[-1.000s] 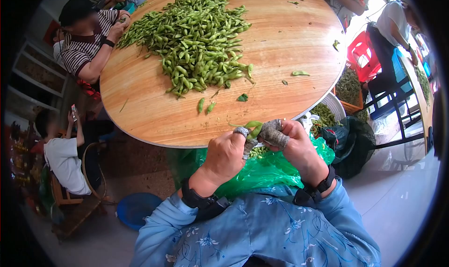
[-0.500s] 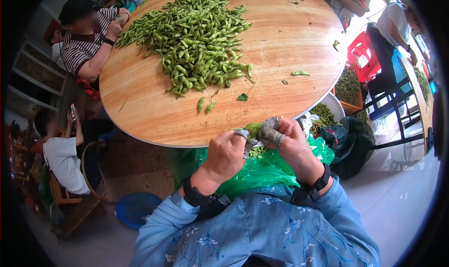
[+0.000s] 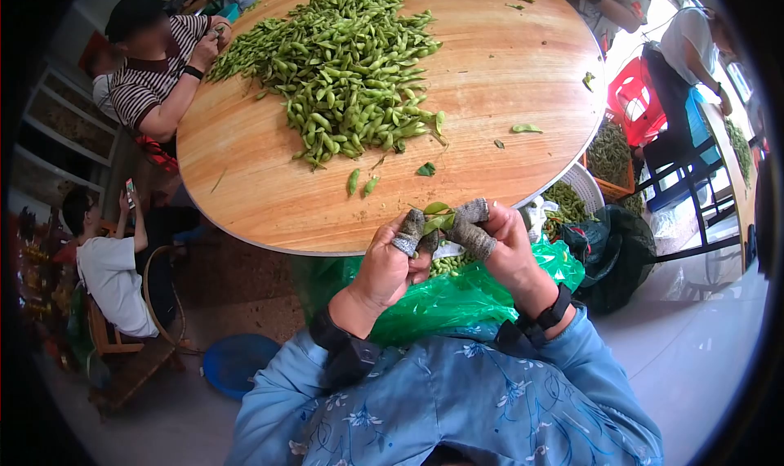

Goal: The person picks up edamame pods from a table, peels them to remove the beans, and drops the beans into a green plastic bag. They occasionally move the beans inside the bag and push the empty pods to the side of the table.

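A green bean pod is pinched between my two hands at the table's near edge. My left hand, with grey covers on its fingertips, is closed on the pod's left part. My right hand, its thumb and finger covered too, grips the pod from the right. Shelled green beans show just below my fingers, by a green plastic bag. Beyond my hands, a large heap of pods lies on the round wooden table, with two loose pods in front of it.
A person in stripes sits at the table's left side; another holds a phone lower left. Blue basin on the floor. At the right are a white basket, an orange crate, dark bags and a red chair.
My left hand has turned, bringing its covered thumb up over the pod. The pod has changed position between my fingers, while my right hand stays nearly in place.
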The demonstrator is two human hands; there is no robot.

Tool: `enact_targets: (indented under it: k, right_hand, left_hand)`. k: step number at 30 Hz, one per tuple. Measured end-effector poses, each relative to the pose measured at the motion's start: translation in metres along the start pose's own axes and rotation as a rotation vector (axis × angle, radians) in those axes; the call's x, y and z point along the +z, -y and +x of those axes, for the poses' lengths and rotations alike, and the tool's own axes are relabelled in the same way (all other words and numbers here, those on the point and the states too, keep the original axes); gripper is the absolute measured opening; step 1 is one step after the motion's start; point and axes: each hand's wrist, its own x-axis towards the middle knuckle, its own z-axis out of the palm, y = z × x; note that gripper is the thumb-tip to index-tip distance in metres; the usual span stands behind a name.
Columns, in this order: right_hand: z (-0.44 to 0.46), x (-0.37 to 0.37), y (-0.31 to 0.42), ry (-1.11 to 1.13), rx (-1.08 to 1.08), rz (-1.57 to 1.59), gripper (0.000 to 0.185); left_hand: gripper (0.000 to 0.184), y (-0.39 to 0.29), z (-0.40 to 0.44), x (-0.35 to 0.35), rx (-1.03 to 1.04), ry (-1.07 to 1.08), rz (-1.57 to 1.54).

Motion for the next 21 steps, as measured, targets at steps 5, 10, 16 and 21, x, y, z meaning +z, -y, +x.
enact_targets:
  k: [5, 10, 16, 21]
  right_hand:
    - [0.0, 0.001, 0.02, 0.022, 0.069, -0.092, 0.009]
    - [-0.002, 0.0, 0.026, -0.011, 0.105, -0.135, 0.008]
    - [-0.001, 0.003, 0.028, -0.034, 0.14, -0.187, 0.006]
    - [-0.001, 0.008, 0.031, -0.019, 0.084, -0.324, 0.006]
  left_hand:
    - [0.016, -0.004, 0.0, -0.002, 0.073, 0.168, 0.175]
    - [0.02, -0.016, -0.001, 0.006, 0.265, 0.011, 0.684]
    - [0.022, -0.016, -0.002, 0.003, 0.314, 0.05, 0.914]
    - [0.016, -0.012, 0.002, 0.003, 0.386, 0.02, 0.86]
